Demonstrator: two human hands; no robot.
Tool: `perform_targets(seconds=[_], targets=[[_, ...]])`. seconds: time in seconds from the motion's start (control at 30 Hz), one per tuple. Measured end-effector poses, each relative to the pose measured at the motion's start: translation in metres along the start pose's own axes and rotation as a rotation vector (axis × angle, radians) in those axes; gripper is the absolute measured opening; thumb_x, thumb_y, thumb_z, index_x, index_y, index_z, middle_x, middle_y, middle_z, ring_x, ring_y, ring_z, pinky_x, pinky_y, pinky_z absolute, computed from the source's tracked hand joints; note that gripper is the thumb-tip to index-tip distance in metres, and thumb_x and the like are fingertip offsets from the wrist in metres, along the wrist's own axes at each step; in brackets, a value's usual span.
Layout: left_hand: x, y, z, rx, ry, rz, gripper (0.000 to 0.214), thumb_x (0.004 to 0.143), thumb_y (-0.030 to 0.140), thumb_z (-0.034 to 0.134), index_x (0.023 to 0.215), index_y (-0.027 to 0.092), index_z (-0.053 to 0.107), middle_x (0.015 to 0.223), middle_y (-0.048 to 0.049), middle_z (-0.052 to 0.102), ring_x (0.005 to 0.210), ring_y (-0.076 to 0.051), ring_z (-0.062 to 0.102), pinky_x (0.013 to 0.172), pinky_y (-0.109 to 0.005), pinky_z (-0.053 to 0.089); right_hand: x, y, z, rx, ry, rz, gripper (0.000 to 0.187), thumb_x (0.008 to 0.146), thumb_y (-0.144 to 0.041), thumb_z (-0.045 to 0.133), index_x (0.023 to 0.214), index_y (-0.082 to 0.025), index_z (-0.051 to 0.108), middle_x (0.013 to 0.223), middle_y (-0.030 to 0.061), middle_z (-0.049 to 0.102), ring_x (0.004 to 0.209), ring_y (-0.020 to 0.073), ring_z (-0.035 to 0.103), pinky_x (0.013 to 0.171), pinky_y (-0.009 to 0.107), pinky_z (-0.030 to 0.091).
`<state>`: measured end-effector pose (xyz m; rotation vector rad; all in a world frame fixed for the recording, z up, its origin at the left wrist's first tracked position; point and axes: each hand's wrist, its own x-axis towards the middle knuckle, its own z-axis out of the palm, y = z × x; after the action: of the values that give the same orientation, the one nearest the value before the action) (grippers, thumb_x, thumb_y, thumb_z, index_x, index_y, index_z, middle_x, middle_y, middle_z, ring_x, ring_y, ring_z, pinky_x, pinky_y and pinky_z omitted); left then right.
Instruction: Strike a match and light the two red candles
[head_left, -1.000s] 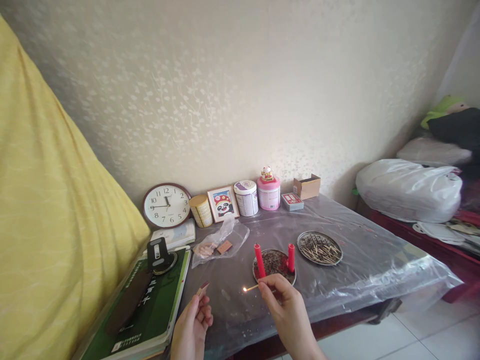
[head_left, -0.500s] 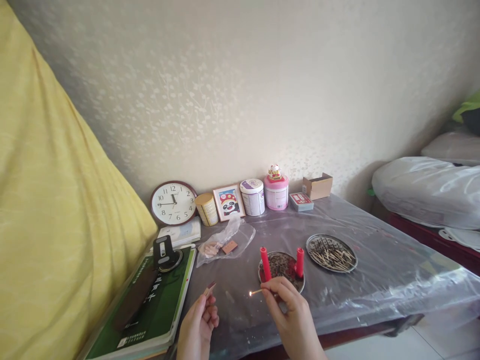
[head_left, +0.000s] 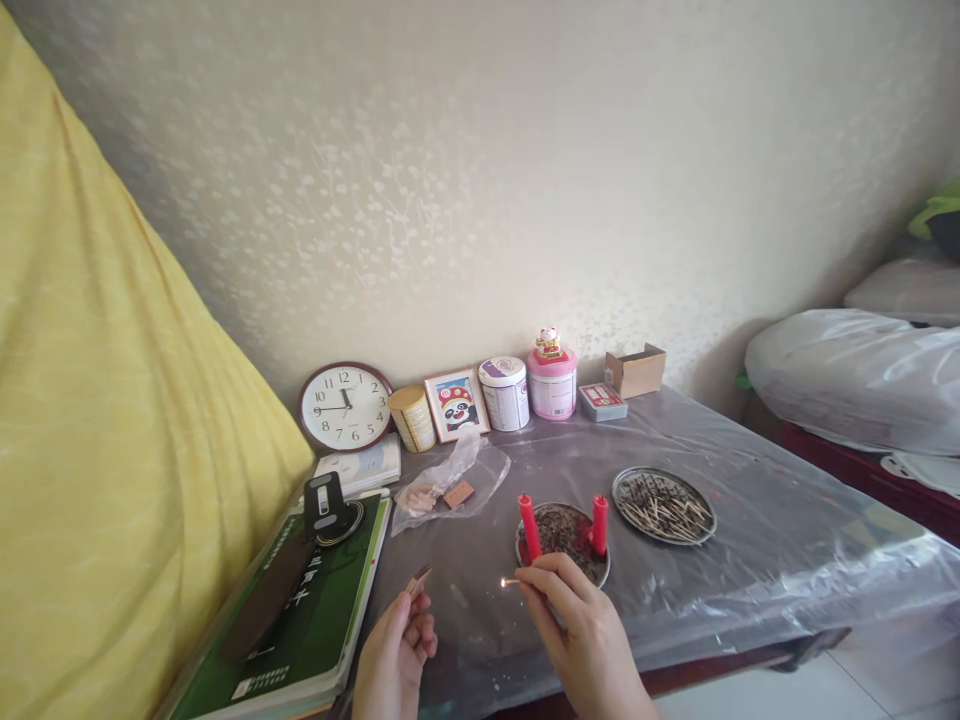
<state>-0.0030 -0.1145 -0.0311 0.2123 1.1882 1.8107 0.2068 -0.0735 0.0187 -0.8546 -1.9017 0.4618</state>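
Observation:
Between the fingertips of my right hand (head_left: 574,625) is a lit match (head_left: 510,582), its small flame pointing left. My left hand (head_left: 401,640) is closed on a small matchbox (head_left: 418,582), held up near the table's front. Two red candles, a left one (head_left: 529,527) and a right one (head_left: 598,525), stand upright and unlit on a round metal plate (head_left: 521,553) stained dark. My right hand is just in front of this plate and hides part of its front edge. Further right lies a second round plate (head_left: 697,543) with several used matches (head_left: 671,518).
A clear plastic bag (head_left: 469,460) with matchboxes (head_left: 459,494) lies behind my left hand. Green books (head_left: 315,620) carry a black phone-like device (head_left: 327,505) at left. A clock (head_left: 345,405), tins (head_left: 504,395), a picture frame (head_left: 456,405) and an open cardboard box (head_left: 636,370) line the wall.
My right hand has shifted very slightly left, and less of the matchstick shows beyond its fingertips. The match still burns. My left hand and the candles are practically unmoved.

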Motion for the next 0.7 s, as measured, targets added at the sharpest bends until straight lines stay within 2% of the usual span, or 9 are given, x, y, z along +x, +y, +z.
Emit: perform_targets(seconds=[0.1, 0.2, 0.3, 0.5, 0.7], targets=[[0.0, 0.0, 0.0, -0.007, 0.011, -0.011, 0.046, 0.045, 0.045, 0.087, 0.079, 0.015, 0.076, 0.066, -0.0056, 0.069, 0.051, -0.012, 0.054, 0.045, -0.024, 0.044, 0.0, 0.002, -0.001, -0.014, 0.007, -0.037, 0.02, 0.095, -0.02, 0.046, 0.101, -0.022, 0.064, 0.095, 0.0061, 0.064, 0.081, 0.017, 0.065, 0.072, 0.027, 0.051], [0.0, 0.0, 0.0, -0.009, 0.008, -0.007, 0.048, 0.043, 0.046, 0.088, 0.079, 0.015, 0.076, 0.065, -0.005, 0.069, 0.05, -0.012, 0.052, 0.044, -0.023, 0.043, 0.002, 0.003, -0.002, 0.022, 0.015, -0.007, 0.019, 0.094, -0.019, 0.047, 0.101, -0.023, 0.065, 0.096, 0.0057, 0.064, 0.082, 0.0169, 0.064, 0.074, 0.026, 0.05], [0.0, 0.0, 0.0, -0.012, 0.028, -0.007, 0.049, 0.041, 0.046, 0.088, 0.076, 0.015, 0.076, 0.062, -0.0043, 0.068, 0.048, -0.011, 0.051, 0.043, -0.023, 0.042, 0.006, 0.002, -0.003, 0.129, 0.045, 0.096, 0.017, 0.093, -0.023, 0.05, 0.096, -0.023, 0.067, 0.093, 0.0047, 0.067, 0.082, 0.0167, 0.065, 0.073, 0.024, 0.05], [0.001, 0.001, 0.0, -0.002, 0.044, -0.018, 0.051, 0.036, 0.046, 0.089, 0.074, 0.016, 0.076, 0.063, -0.0054, 0.069, 0.049, -0.012, 0.052, 0.043, -0.024, 0.043, 0.022, -0.001, -0.005, 0.42, 0.11, 0.431, 0.021, 0.086, -0.038, 0.061, 0.086, -0.02, 0.071, 0.073, 0.0029, 0.068, 0.065, 0.0165, 0.062, 0.06, 0.023, 0.047], [0.004, 0.001, 0.0, -0.005, 0.085, -0.018, 0.052, 0.028, 0.045, 0.09, 0.069, 0.015, 0.075, 0.061, -0.0054, 0.068, 0.047, -0.013, 0.052, 0.04, -0.025, 0.042, 0.038, -0.01, -0.012, 0.706, 0.206, 0.554, 0.027, 0.078, -0.043, 0.069, 0.082, -0.017, 0.072, 0.062, 0.0011, 0.062, 0.057, 0.0133, 0.054, 0.053, 0.022, 0.042]])
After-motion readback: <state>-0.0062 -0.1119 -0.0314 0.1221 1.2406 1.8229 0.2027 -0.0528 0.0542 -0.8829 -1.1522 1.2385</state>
